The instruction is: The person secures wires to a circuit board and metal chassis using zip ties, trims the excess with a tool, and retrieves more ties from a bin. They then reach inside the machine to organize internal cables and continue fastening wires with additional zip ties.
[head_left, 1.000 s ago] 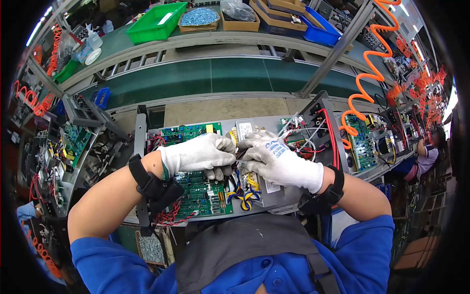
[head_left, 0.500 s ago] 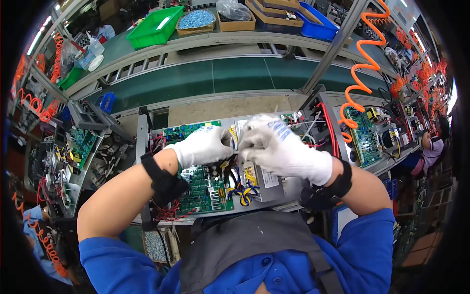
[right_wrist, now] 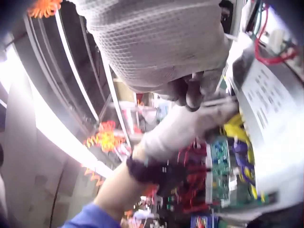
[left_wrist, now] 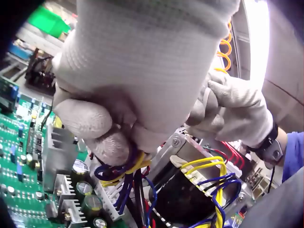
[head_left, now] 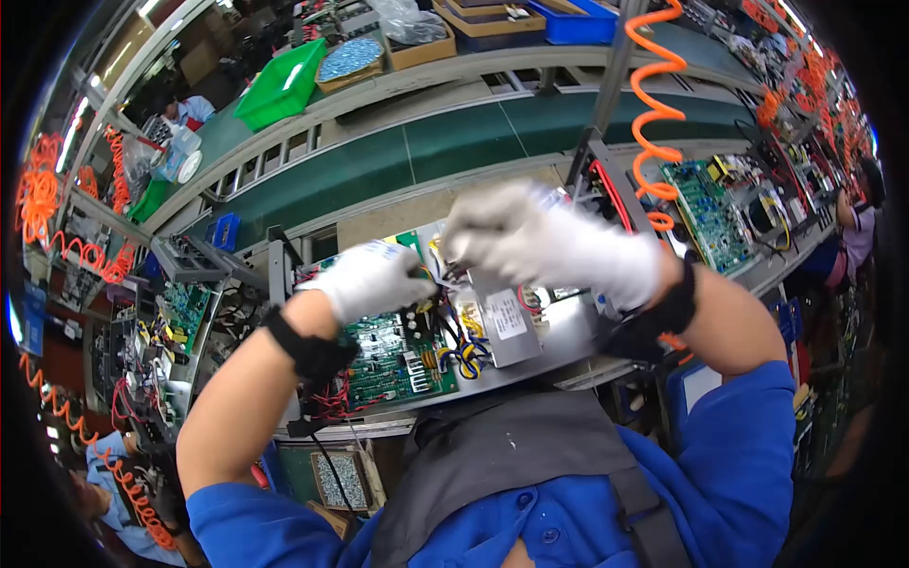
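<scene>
My gloved left hand (head_left: 369, 279) is over the chassis, beside the green circuit board (head_left: 383, 360). In the left wrist view its fingers curl round a bundle of blue, yellow and dark wires (left_wrist: 128, 192). Up and to the right, the blurred right hand (head_left: 549, 237) in its white glove has bent fingers. Near those fingertips a thin pale strip (right_wrist: 218, 101), like a cable tie, runs toward the left hand; whether they pinch it I cannot tell. Below the hands lies a labelled metal box (head_left: 509, 324), with twisted yellow and blue wires (head_left: 462, 360) at its left.
Another chassis with a board (head_left: 710, 213) stands at the right, and more units (head_left: 175, 331) at the left. An orange coiled hose (head_left: 653, 85) hangs at the right. A green bin (head_left: 281, 85) sits on the far shelf beyond the green conveyor (head_left: 360, 170). Other people work at both sides.
My right hand has lifted up and to the right, away from the left hand. The left hand stays near the wires, shifted slightly left. The head view has tilted and turned.
</scene>
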A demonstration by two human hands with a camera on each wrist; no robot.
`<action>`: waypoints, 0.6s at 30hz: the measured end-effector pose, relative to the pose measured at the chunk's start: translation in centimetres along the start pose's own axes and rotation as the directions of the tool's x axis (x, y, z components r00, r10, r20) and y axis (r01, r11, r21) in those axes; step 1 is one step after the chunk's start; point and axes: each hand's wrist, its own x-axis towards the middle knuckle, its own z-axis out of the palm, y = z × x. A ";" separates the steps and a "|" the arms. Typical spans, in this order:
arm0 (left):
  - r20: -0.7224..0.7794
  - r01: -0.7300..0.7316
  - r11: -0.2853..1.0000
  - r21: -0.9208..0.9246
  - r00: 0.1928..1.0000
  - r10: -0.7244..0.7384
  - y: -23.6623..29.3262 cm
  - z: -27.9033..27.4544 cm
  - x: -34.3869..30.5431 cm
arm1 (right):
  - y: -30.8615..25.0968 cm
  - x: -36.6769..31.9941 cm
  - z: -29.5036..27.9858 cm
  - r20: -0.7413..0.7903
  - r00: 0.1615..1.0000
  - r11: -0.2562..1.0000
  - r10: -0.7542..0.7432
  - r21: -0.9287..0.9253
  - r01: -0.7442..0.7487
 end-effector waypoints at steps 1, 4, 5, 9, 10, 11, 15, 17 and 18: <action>-0.057 -0.016 1.000 -0.015 0.998 0.015 -0.2 -1.5 -1.2 | -0.7 -1.3 -2.1 -0.102 0.976 0.977 -0.195 -0.106 0.184; -0.154 0.081 0.896 -0.436 0.975 -0.163 1.5 -6.4 -6.2 | -2.0 -10.6 -10.1 -0.460 0.817 0.937 -0.349 -0.150 0.316; -0.263 0.076 0.799 -0.596 0.922 -0.284 2.8 -7.7 -9.0 | -1.9 -15.6 -12.4 -0.568 0.741 0.934 -0.358 -0.204 0.295; -0.211 0.033 0.692 -0.721 0.941 -0.265 3.3 -1.1 -8.8 | 1.1 -34.1 -14.2 -0.924 0.351 0.845 -0.150 -0.305 -0.440; -0.189 0.047 0.731 -0.681 0.953 -0.238 2.9 0.1 -9.2 | 3.7 -39.0 -13.4 -0.970 0.242 0.842 0.011 -0.122 -0.525; -0.174 0.059 0.772 -0.633 0.961 -0.217 2.5 0.8 -9.6 | 7.3 -43.4 -12.1 -0.979 0.118 0.817 0.164 0.068 -0.573; -0.138 0.121 0.904 -0.410 0.971 -0.193 -2.1 4.2 -13.2 | 23.0 -54.6 -0.9 -0.882 -0.046 0.526 0.469 0.321 -0.787; -0.139 0.174 0.937 -0.302 0.965 -0.224 -3.5 5.8 -16.3 | 33.1 -57.3 4.3 -0.727 -0.073 0.486 0.683 0.526 -0.698; -0.146 0.204 0.948 -0.245 0.959 -0.244 -3.8 6.5 -17.5 | 32.1 -53.8 5.1 -0.667 -0.076 0.395 0.741 0.525 -0.754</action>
